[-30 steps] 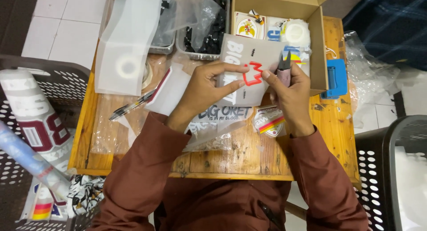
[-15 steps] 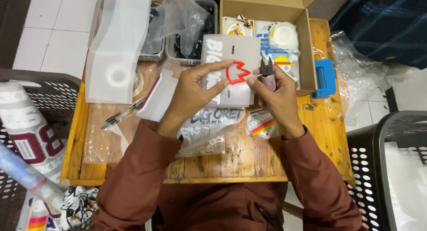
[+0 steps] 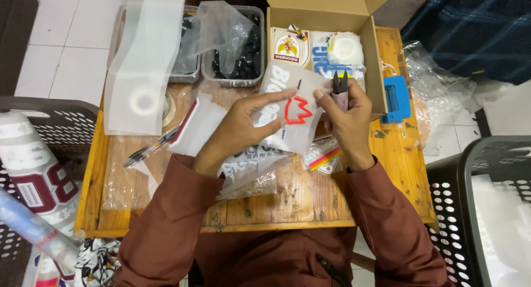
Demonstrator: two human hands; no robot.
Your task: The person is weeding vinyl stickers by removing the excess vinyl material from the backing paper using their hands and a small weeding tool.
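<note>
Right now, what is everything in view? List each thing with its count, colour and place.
film sheet: one, translucent with a red shape, held over the table
snips: one, dark, in the right hand
cardboard box: one, brown, open, far table edge
trays: two, clear, far left
pen: one, black, table left
wooden table: one, brown
baskets: two, dark, either side
left hand: holds the sheet
right hand: grips the snips

Single head-worn view; looks steeply down from above the seated person, facing forward over the sleeves to the wooden tabletop (image 3: pixel 310 201); close range, both hands (image 3: pixel 287 118) mid-frame; open cardboard box (image 3: pixel 321 10) at the far edge; tiled floor (image 3: pixel 61 38) and perforated baskets (image 3: pixel 459 209) at both sides; no second view.
</note>
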